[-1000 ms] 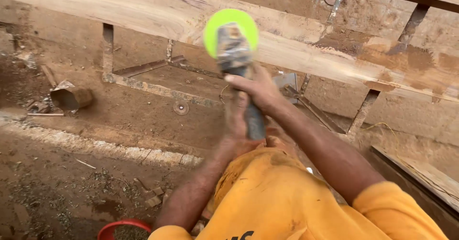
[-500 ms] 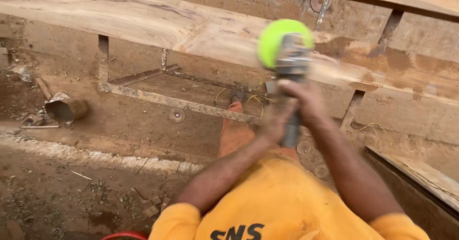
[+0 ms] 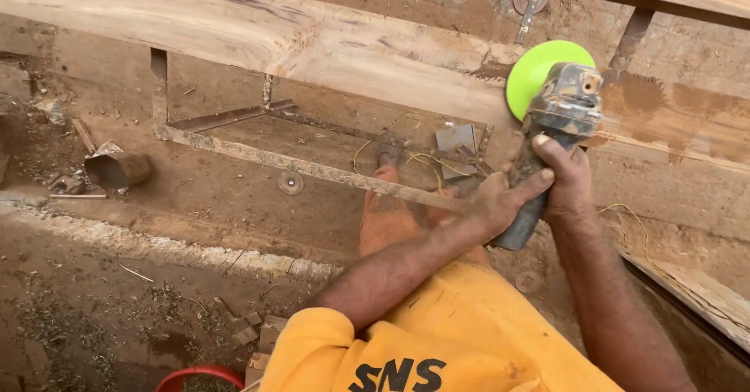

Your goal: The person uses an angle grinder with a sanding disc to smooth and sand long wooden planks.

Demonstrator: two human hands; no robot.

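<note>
Angle grinder (image 3: 551, 138), dust-caked, green disc (image 3: 539, 75) against the wooden plank (image 3: 312, 44) just beyond the hands. Left hand (image 3: 496, 200) and right hand (image 3: 566, 181) side by side, both clamped on its body. Rusty can (image 3: 117, 169) lies far left of them.

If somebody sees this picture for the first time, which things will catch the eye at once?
First comes the dusty grey angle grinder with its bright green round disc, upper right, pressed against the long pale wooden plank that crosses the top. Both hands grip it: the right hand near the head, the left hand on the handle. At the far left, a dented rusty metal can lies on the reddish dirt ground.
</note>
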